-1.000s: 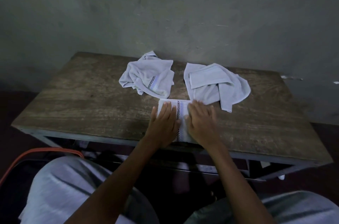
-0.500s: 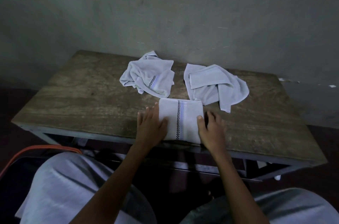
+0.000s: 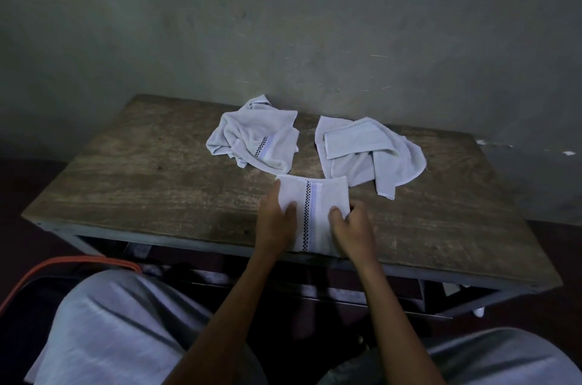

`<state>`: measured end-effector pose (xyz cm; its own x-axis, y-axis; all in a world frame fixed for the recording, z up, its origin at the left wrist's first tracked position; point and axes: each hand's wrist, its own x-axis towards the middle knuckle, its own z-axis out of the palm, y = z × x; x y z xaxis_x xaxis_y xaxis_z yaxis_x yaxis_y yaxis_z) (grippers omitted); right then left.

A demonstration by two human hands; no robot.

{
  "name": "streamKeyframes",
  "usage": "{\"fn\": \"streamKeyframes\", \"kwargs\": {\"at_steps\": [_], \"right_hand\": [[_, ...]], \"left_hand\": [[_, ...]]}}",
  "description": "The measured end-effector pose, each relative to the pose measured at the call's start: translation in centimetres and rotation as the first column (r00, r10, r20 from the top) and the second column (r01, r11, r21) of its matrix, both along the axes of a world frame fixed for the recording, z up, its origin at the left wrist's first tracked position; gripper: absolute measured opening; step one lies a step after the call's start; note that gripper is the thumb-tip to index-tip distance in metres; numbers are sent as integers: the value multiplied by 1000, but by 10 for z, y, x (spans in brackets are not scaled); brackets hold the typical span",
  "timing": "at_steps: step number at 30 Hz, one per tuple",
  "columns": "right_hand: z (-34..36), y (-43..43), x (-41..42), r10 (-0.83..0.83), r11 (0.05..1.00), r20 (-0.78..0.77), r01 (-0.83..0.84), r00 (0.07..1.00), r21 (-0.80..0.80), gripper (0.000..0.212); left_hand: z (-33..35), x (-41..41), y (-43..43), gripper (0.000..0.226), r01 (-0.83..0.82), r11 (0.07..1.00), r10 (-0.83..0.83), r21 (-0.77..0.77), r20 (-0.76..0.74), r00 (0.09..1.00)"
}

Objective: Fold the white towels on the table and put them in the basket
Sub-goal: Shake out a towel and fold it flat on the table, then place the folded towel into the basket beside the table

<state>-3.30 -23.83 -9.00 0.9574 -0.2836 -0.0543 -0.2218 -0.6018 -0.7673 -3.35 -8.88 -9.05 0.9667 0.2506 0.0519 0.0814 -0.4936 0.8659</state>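
Note:
A folded white towel (image 3: 315,211) with a black checkered stripe lies at the near edge of the wooden table (image 3: 157,189). My left hand (image 3: 275,221) grips its left edge, thumb on top. My right hand (image 3: 354,227) pinches its right edge with curled fingers. Two crumpled white towels lie behind it: one with a checkered stripe at back centre (image 3: 255,139), the other to the right (image 3: 371,151). An orange rim of the basket (image 3: 63,265) shows at the lower left, mostly hidden by my knee.
A grey wall (image 3: 283,22) rises directly behind the table. My knees in light cloth fill the bottom corners. A dark shelf (image 3: 315,287) runs under the tabletop.
Both hands went from pressing flat on top of the folded towel to its left and right edges, where they now take hold. The crumpled towels did not move.

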Motion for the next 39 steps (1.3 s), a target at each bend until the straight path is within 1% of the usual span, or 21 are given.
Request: {"fn": "streamKeyframes", "kwargs": {"at_steps": [4, 6, 7, 10, 14, 17, 20, 23, 26, 30, 34, 39], "right_hand": [[10, 4, -7, -13, 973, 100, -11, 995, 229, 29], [16, 6, -8, -27, 953, 137, -16, 990, 303, 29], [20, 8, -9, -34, 945, 155, -19, 987, 326, 30], [32, 17, -13, -35, 933, 218, -47, 975, 357, 34], [49, 48, -22, 70, 912, 306, -185, 950, 367, 32], [64, 81, -30, 164, 892, 375, -299, 913, 338, 34], [81, 120, -42, 263, 848, 400, -408, 878, 337, 36], [94, 158, -56, 367, 790, 408, -512, 836, 337, 36], [106, 197, -69, 463, 711, 427, -613, 777, 344, 36], [112, 244, -90, 568, 627, 414, -700, 711, 343, 35], [107, 286, -109, 654, 550, 374, -753, 657, 360, 34], [75, 342, -126, 742, 478, 300, -787, 599, 390, 33]], "left_hand": [[0, -5, 3, 57, -32, 994, 41, -105, 84, 996], [5, -9, 5, 59, -69, 981, 89, -184, 103, 991], [8, -11, 6, 57, -88, 973, 112, -215, 104, 988], [19, -19, 17, 47, -138, 946, 181, -294, 123, 976], [39, -42, 48, 41, -238, 916, 301, -321, 162, 940], [55, -66, 79, 41, -288, 889, 372, -356, 194, 908], [72, -95, 112, 40, -365, 851, 466, -379, 223, 856], [82, -125, 146, 41, -469, 812, 558, -348, 227, 798], [91, -159, 174, 40, -549, 750, 651, -370, 263, 712], [101, -200, 203, 36, -667, 661, 750, -343, 300, 589], [98, -233, 231, 40, -762, 557, 829, -331, 271, 489], [71, -264, 267, 40, -833, 445, 895, -328, 179, 408]]}}
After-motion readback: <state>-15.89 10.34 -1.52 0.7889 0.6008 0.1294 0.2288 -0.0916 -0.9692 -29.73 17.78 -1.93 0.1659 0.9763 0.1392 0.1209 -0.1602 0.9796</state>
